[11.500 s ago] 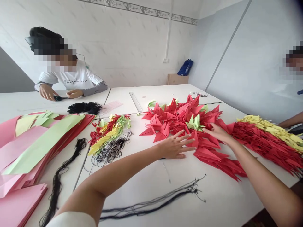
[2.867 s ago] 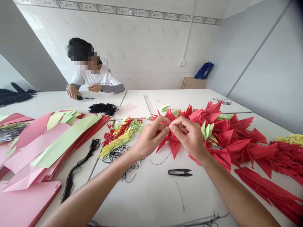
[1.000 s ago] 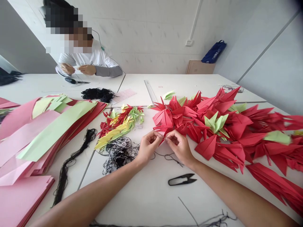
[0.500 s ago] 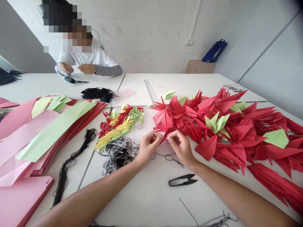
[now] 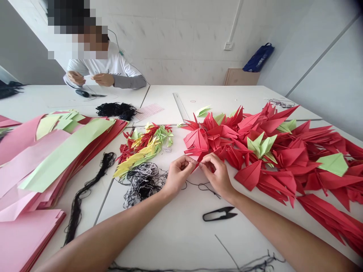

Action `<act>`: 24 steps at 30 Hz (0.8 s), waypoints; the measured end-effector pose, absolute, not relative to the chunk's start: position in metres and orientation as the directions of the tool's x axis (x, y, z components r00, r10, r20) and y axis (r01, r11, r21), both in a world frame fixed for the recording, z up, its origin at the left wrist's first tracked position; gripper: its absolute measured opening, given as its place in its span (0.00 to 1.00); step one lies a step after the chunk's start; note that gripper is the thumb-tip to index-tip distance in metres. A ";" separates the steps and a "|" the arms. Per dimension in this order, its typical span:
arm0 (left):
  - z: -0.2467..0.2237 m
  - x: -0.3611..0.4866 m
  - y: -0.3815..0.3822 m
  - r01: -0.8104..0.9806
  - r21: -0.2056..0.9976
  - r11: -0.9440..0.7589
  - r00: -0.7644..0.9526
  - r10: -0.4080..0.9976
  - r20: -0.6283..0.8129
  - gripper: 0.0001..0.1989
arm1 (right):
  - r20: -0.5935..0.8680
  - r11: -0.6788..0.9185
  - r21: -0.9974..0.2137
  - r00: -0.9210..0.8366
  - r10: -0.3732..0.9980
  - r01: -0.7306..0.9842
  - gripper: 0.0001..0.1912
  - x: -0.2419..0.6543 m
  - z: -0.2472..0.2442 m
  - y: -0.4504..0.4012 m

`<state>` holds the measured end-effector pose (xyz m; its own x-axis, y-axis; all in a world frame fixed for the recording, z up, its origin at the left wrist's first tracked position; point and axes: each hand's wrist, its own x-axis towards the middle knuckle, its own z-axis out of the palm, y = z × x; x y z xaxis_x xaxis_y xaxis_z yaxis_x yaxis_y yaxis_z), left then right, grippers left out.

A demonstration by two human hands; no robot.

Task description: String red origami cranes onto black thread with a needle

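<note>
My left hand and my right hand meet at the middle of the table, fingertips pinched close together. A sliver of red paper shows between the fingertips, but what they pinch is too small to make out. Black thread lies in loops just below the hands. Right behind the fingers and off to the right spreads a heap of folded red paper cranes, with a light green one on top. Black thread snips rest nearer to me, beside my right forearm.
On the left lie stacked pink and green paper strips and a black thread hank. Small red, yellow and green folded pieces sit above tangled black-and-white cord. Across the table, a person works near a ruler.
The view has shifted very slightly. Both hands keep their pinch at the same spot, with only small finger movement; nothing on the table has visibly moved.
</note>
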<state>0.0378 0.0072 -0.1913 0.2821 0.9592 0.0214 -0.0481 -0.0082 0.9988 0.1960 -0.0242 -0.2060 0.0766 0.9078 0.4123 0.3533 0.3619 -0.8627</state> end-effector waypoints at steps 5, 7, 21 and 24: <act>-0.193 0.038 0.008 -0.045 0.999 0.001 0.269 0.963 0.011 0.12 | 0.443 0.382 -0.836 0.073 0.894 0.395 0.08 0.196 -0.203 -0.025; -0.193 0.038 0.008 -0.043 0.999 -0.002 0.267 0.964 0.014 0.12 | 0.453 0.396 -0.826 0.054 0.890 0.401 0.08 0.195 -0.203 -0.026; -0.193 0.039 0.008 -0.025 0.999 -0.029 0.266 0.963 0.035 0.09 | 0.469 0.413 -0.791 0.012 0.883 0.452 0.08 0.194 -0.203 -0.028; -0.193 0.039 0.008 -0.014 0.999 -0.037 0.268 0.963 0.039 0.09 | 0.470 0.415 -0.793 0.015 0.883 0.446 0.08 0.194 -0.203 -0.028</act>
